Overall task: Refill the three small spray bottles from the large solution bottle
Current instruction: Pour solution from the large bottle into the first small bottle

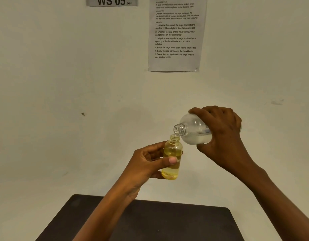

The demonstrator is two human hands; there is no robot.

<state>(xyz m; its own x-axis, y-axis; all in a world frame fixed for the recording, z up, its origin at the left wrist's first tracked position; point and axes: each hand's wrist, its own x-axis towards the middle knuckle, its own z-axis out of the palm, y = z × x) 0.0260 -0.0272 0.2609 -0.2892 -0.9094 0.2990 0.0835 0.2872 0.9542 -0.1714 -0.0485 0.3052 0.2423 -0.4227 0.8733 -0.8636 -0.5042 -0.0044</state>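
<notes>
Above the dark table (167,221), the left hand (146,164) grasps a small bottle (172,157) upright, thumb across its front and fingers behind, yellowish liquid inside and its neck uncapped. Just up and to the right of that grip, the right hand (221,133) clasps the large bottle (193,130) tipped on its side, open mouth touching the small bottle's rim. Behind them, an instruction sheet (176,33) hangs on the wall.

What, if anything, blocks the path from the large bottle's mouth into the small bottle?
Nothing visible does. Both are uncapped: the large bottle, tilted in the right hand, has its mouth just above the open neck of the small bottle, which the left hand grips.
</notes>
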